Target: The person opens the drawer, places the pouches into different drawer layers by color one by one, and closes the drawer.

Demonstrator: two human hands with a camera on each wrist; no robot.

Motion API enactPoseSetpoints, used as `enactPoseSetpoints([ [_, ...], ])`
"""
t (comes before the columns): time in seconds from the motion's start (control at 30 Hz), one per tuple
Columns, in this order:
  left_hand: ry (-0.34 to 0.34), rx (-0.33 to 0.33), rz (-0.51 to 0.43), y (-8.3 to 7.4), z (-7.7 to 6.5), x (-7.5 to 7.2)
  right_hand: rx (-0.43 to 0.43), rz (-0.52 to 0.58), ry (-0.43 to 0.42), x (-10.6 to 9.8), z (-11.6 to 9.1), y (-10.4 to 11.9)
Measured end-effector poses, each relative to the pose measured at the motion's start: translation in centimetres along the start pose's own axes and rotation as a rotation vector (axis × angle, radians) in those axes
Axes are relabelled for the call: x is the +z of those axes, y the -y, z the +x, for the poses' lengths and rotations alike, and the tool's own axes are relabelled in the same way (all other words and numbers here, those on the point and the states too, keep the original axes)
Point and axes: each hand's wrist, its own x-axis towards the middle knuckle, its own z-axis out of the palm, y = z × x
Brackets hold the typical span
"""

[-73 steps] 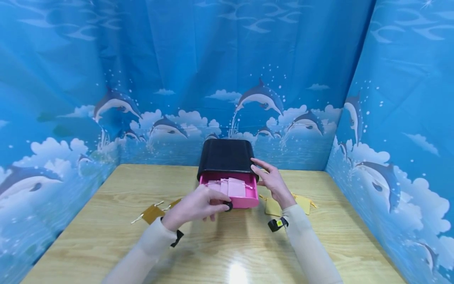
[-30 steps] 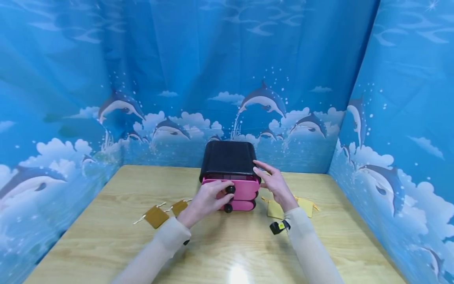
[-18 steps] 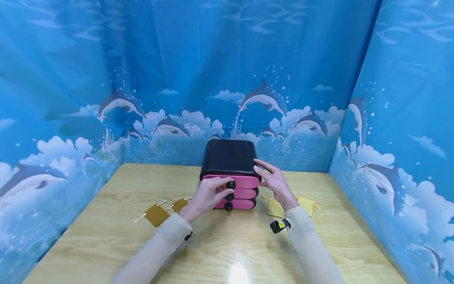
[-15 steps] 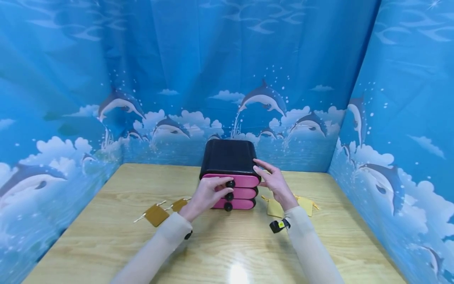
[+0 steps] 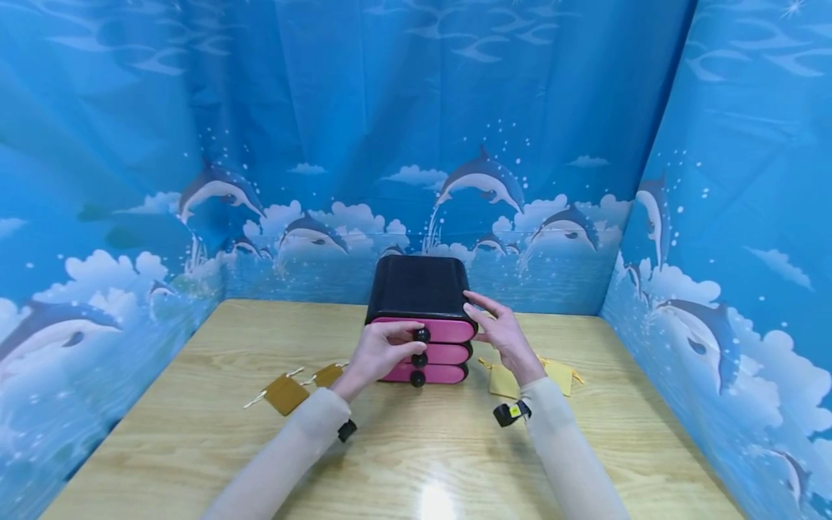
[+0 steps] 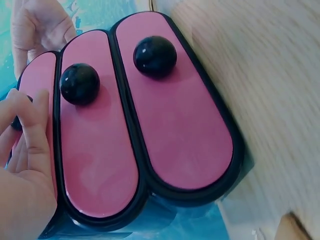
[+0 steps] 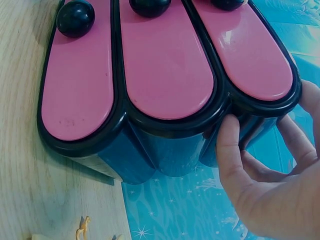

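Observation:
A small black cabinet [image 5: 421,287] with three stacked pink drawers, pushed in, stands at the middle of the table. My left hand [image 5: 379,353] is at the top drawer [image 5: 455,331], its thumb and finger about the black knob [image 5: 422,335]. In the left wrist view that knob is mostly hidden by my fingers [image 6: 36,135]. My right hand [image 5: 509,335] holds the cabinet's right side near the top front corner. Seen from the right wrist, the thumb presses just behind the front edge, and the other fingers [image 7: 295,142] bend against the side and top edge.
Two brown drawstring pouches [image 5: 287,394] lie to the left of the cabinet. Two yellow drawstring pouches [image 5: 503,381] lie to the right, partly behind my right wrist. Beyond the wooden table [image 5: 416,448] hangs a blue dolphin-print curtain [image 5: 338,144].
An open drawer holding pale pink pouches was pushed in. My left hand then moved up to the top drawer's knob, pushed that drawer in and shifted slightly left. The right hand stayed put.

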Motion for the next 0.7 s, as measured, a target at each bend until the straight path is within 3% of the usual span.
enactPoseSetpoints([
  [0.17, -0.004, -0.032, -0.070, 0.24, 0.09, 0.15, 0.001, 0.002, -0.001, 0.01, 0.03, -0.04],
  [0.6, 0.005, 0.014, -0.079, 0.53, -0.36, 0.02, 0.007, -0.010, -0.005, 0.02, -0.10, -0.03],
  [0.7, -0.002, 0.011, -0.122, 0.71, -0.63, -0.16, 0.008, -0.012, -0.004, 0.02, -0.09, 0.03],
])
